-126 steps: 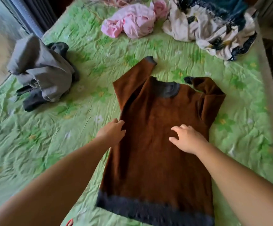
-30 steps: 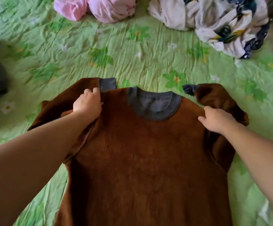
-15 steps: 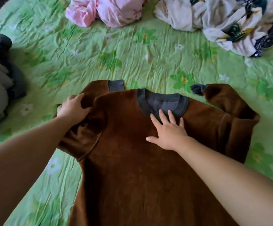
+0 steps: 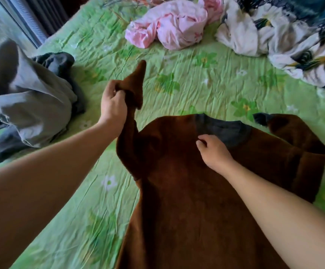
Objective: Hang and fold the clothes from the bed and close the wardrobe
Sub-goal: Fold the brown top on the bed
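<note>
A brown sweater (image 4: 192, 200) with a dark grey collar lies flat on the green flowered bed sheet (image 4: 196, 88). My left hand (image 4: 113, 103) grips its left sleeve and holds it lifted off the bed, the sleeve end sticking up above my fist. My right hand (image 4: 214, 152) rests on the sweater's chest just below and left of the collar, fingers curled inward; whether they pinch the fabric I cannot tell. The right sleeve lies folded over at the right side.
A grey and dark garment pile (image 4: 27, 101) lies at the left of the bed. A crumpled pink garment (image 4: 169, 26) and a white patterned garment (image 4: 286, 37) lie at the far side. A window frame (image 4: 22, 18) stands at the upper left.
My left hand has taken the left sleeve and raised it up and away from the sweater. My right hand's fingers, flat half a second ago, have curled near the collar.
</note>
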A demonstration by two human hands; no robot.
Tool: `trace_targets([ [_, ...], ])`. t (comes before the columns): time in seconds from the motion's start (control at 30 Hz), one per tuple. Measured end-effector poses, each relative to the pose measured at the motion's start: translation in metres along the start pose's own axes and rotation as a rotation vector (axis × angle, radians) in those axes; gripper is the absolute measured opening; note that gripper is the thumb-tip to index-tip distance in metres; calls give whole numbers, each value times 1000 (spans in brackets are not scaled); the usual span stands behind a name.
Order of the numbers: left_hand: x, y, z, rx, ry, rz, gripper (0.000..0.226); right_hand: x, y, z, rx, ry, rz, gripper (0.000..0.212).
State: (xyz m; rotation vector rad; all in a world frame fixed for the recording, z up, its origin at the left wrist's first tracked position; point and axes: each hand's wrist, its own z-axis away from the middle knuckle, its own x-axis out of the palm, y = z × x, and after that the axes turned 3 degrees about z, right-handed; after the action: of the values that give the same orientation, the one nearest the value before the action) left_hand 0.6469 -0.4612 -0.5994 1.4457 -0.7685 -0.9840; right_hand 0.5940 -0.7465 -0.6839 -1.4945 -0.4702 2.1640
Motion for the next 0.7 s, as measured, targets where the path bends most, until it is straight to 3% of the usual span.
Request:
trace_targets([
  [0.07,11,31,21,23,-98,77,25,-17,-27,6,151,-54,-550,45],
  [0.13,22,54,53,39,-230,130,26,-34,-44,16,283,-240,-987,59],
  [0.23,27,68,107,30,-521,72,29,-48,-46,46,314,-498,-1334,65],
  [0.33,18,49,158,23,-720,-40,33,-52,-34,90,308,-642,-1467,81],
  [0.37,13,40,174,11,-706,-56,32,-51,-30,110,270,-696,-1486,84],
  [0.47,-5,-1,224,-52,-522,-114,29,-24,-6,162,256,-576,-1204,31],
  [0.5,-12,-19,242,-104,-420,-176,27,-11,3,180,310,-531,-1150,27],
  [0.57,-23,-49,281,-378,-270,-241,44,17,15,212,383,-604,-1038,37],
  [0.63,-29,-72,314,-725,-248,-77,75,44,19,238,472,-610,-927,45],
  [0.7,-32,-87,338,-886,-305,37,74,64,21,260,530,-622,-855,34],
])
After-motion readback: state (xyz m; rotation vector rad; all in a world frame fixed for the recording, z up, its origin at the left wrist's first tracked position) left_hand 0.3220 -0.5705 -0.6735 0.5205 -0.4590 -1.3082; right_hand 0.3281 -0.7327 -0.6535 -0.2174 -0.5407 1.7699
